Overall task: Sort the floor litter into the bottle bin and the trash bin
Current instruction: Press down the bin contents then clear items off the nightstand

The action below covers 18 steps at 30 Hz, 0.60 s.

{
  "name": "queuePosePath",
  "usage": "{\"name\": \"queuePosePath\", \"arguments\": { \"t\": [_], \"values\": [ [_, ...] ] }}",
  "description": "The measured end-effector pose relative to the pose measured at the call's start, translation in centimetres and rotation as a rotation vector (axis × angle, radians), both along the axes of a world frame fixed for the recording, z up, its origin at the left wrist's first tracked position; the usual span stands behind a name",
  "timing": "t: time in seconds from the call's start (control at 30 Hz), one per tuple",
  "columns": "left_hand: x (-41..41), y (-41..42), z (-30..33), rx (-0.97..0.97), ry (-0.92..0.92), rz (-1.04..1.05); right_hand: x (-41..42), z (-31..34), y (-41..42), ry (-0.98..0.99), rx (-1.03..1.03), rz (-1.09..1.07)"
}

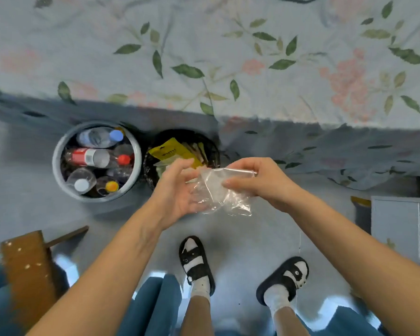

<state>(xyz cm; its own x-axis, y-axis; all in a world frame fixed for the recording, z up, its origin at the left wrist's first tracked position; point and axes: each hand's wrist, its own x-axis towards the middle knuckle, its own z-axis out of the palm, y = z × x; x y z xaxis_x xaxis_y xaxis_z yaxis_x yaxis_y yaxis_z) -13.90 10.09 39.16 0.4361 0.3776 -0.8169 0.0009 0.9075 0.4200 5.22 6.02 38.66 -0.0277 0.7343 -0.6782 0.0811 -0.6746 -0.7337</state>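
At mid-frame both hands hold a crumpled clear plastic bag (pixel 220 190) — thin, glossy film, limp and creased. The right hand (pixel 255 178) pinches its upper edge, fingers curled; the left hand (pixel 177 190) cups it from the left with fingers loosely bent against the film. The black-lined trash bin (pixel 153 175) lies just up-left of the bag, nearer the left hand, already holding a yellow packet (pixel 170 151). Farther left stands the round grey bottle bin (pixel 56 166), full of plastic bottles.
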Motion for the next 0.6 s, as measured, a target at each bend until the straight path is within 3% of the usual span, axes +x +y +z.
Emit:
{"name": "queuePosePath", "arguments": {
  "t": [0.1,0.2,0.3,0.4,0.6],
  "values": [
    [-2.2,-0.1,-1.5,0.253,0.282,-0.151,-3.0,-1.0,1.6,-0.009,0.039,0.008],
    [-4.0,0.4,-3.3,0.352,0.405,0.026,-4.9,-3.1,2.9,0.242,-0.109,-0.133],
    [-5.6,0.8,-5.3,0.387,0.486,0.082,-6.0,-6.0,4.0,0.295,-0.205,-0.021],
    [-6.6,0.2,-8.2,0.335,0.569,0.027,-6.9,-9.4,5.5,0.16,-0.176,0.083],
    [-10.0,-1.1,-13.4,0.32,0.812,-0.215,-9.5,-20.7,10.2,-0.333,-0.018,0.168]
  ]
}}
